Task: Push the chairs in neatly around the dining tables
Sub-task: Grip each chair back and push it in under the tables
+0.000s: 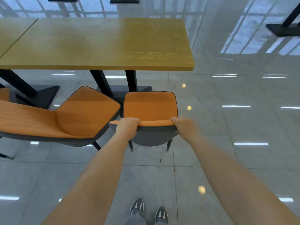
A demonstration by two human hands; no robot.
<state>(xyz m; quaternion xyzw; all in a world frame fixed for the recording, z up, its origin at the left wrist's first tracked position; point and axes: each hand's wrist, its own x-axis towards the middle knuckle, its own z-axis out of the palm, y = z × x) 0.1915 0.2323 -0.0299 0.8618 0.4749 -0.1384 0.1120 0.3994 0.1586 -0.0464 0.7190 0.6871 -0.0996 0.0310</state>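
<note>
Gripping the backrest top of the orange chair (150,108), left hand (127,126) and right hand (183,126) are curled over it; chair stands short of the table (97,44), needing a straight push under

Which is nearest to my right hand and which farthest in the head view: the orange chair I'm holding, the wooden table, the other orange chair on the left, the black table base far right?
1. Orange padded chair with grey shell, in the right hand's grip.
2. Angled orange chair, leftward.
3. Yellow wooden table, ahead.
4. Black table base, far upper right.
</note>
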